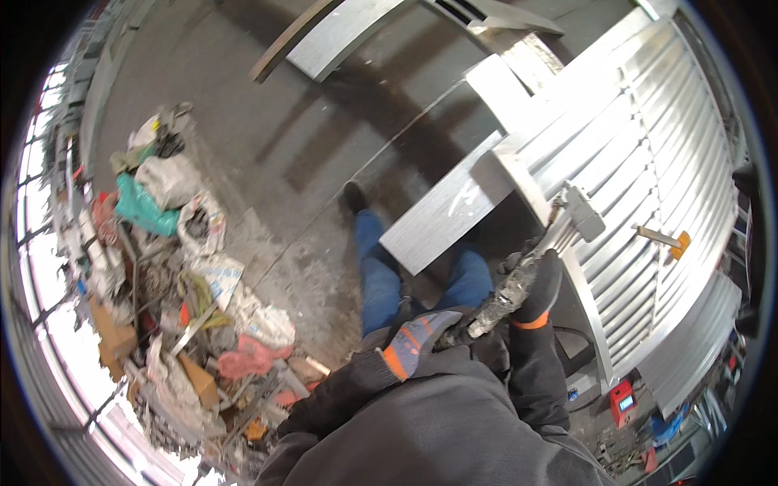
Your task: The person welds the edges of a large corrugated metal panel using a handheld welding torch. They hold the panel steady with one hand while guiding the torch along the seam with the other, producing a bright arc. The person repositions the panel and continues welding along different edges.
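A long, grimy, crusted tool (512, 296) slants up to the right in front of my body. Its exact kind is unclear; a grey block-shaped head (583, 214) sits at or against its far end, over the edge of a ribbed metal panel (640, 162). My left hand (419, 336), in a grey glove with orange cuff, closes at the tool's lower end. Higher up, my right hand (541, 290), in a dark glove with an orange band, grips its side; its fingers are partly hidden. A pale metal beam (446, 212) crosses over my legs and joins the panel frame.
A hammer (664, 240) with a yellow head lies on the panel. Left of me spreads a heap of sacks and scrap (186, 300). Further metal beams (340, 36) lie ahead. A red box with a screen (622, 403) stands at the lower right.
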Demonstrator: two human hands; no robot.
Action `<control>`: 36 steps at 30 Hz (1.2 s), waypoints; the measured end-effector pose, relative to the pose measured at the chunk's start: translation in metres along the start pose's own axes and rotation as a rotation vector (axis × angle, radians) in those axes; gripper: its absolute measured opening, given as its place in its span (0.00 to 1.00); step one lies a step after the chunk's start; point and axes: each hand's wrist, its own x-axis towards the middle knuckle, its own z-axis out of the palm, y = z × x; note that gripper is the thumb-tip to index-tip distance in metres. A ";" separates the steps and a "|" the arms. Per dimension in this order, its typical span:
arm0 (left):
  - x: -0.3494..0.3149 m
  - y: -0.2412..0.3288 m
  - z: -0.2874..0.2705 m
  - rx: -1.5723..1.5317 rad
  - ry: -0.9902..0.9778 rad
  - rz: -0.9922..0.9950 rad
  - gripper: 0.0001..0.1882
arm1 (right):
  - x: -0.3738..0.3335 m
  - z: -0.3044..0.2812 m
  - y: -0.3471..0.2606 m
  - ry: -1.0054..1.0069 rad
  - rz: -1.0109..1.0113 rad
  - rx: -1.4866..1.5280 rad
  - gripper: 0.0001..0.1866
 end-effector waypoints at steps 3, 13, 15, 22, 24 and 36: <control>0.020 0.019 -0.071 0.116 0.003 0.217 0.30 | 0.000 0.024 0.019 0.040 0.058 0.195 0.24; 0.006 0.129 -0.320 -0.499 -0.460 0.968 0.31 | -0.039 0.163 0.094 0.456 -0.221 0.359 0.23; 0.004 0.136 -0.348 -0.545 -0.423 1.038 0.37 | -0.042 0.185 0.091 0.585 -0.281 0.339 0.23; 0.051 0.137 -0.425 -0.059 -0.221 0.850 0.22 | -0.048 0.213 0.063 0.583 -0.510 0.298 0.27; 0.102 0.111 -0.418 0.056 -0.282 0.730 0.24 | -0.052 0.208 0.058 0.491 -0.569 0.306 0.28; 0.451 0.071 -0.289 1.419 -0.270 0.952 0.37 | -0.114 0.195 0.070 0.667 -0.769 0.219 0.25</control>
